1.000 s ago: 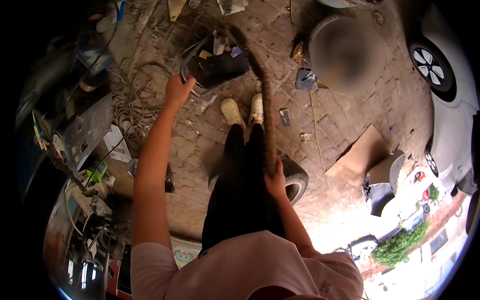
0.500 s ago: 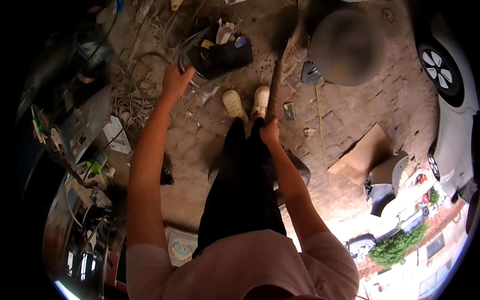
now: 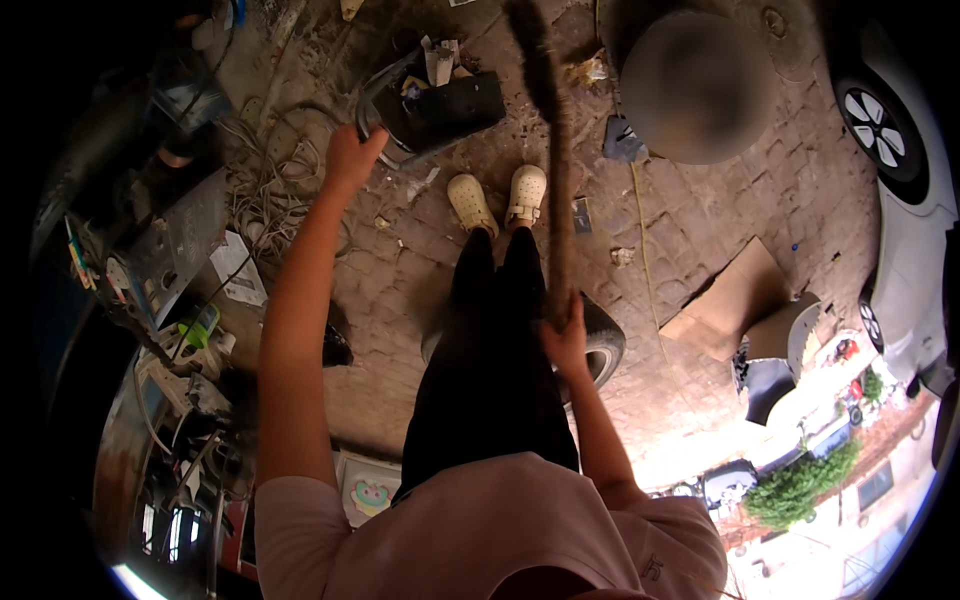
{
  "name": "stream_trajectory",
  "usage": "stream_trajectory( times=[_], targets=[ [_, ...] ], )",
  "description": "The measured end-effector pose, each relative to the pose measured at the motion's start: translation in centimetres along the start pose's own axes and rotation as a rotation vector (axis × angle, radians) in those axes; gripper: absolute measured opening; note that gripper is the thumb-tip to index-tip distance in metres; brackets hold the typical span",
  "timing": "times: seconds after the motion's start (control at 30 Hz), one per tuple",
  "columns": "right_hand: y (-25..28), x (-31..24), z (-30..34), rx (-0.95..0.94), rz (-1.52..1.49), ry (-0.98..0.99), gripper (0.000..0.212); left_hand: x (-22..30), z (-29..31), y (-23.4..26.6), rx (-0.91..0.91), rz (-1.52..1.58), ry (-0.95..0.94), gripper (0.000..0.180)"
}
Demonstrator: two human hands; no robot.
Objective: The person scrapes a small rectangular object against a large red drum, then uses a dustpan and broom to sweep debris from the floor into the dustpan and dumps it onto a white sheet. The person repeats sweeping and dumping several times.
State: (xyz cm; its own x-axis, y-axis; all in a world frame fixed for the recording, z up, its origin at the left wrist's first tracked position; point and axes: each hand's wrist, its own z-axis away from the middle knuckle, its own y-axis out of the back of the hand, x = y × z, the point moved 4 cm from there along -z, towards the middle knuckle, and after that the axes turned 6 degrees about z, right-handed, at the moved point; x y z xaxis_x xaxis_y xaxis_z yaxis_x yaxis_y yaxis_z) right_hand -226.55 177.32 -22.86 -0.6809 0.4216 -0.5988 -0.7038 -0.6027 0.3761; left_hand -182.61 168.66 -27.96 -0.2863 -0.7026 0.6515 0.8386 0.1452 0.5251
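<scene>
Now your left hand (image 3: 355, 160) grips the edge of a black container (image 3: 462, 107), just right of it at upper centre; your right hand (image 3: 566, 342), mid-frame, clasps a brown stick (image 3: 562, 200) stretching above it.

**Room right, clutter left**

Between stick (image 3: 562, 200) and cardboard (image 3: 727, 300) the floor (image 3: 700, 215) is mostly open, save a thin cord (image 3: 642, 250) and litter (image 3: 622, 257). The tyre (image 3: 611, 345) sits near the right hand (image 3: 567, 340). Cables (image 3: 275, 222) crowd the left hand's (image 3: 354, 158) outer side; the container (image 3: 465, 105) blocks ahead of the shoes (image 3: 527, 190).
</scene>
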Motion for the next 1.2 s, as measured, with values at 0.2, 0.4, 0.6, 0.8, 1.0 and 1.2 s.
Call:
stream_trajectory(
  times=[0.2, 0.4, 0.6, 0.8, 1.0, 1.2],
  targets=[
    [4.4, 6.5, -16.9, -0.029, 0.586, -0.339, 0.073, 0.7, -0.4, -0.3, -0.021, -0.002, -0.073, 0.042],
    [-7.7, 7.6, -17.7, -0.146, 0.594, -0.364, 0.077, 0.9, -0.2, -0.7, 0.007, -0.082, -0.033, 0.042],
    [-10.5, 2.1, -8.6, -0.368, 0.57, -0.205, 0.075, 3.8, 1.0, -1.6, 0.064, -0.105, 0.572, 0.066],
    [-5.2, -3.7, -2.6, -0.347, 0.319, -0.095, 0.074, 3.0, 1.6, -0.4, -0.046, -0.161, 0.556, 0.077],
    [-2.3, -4.3, 0.1, -0.186, 0.265, -0.149, 0.071, 4.4, 1.2, -1.2, -0.023, -0.079, 0.601, 0.07],
    [0.0, -4.3, 3.9, -0.051, 0.145, -0.171, 0.068, -4.4, -2.4, -0.2, 0.054, -0.006, -0.245, 0.048]
  ],
)
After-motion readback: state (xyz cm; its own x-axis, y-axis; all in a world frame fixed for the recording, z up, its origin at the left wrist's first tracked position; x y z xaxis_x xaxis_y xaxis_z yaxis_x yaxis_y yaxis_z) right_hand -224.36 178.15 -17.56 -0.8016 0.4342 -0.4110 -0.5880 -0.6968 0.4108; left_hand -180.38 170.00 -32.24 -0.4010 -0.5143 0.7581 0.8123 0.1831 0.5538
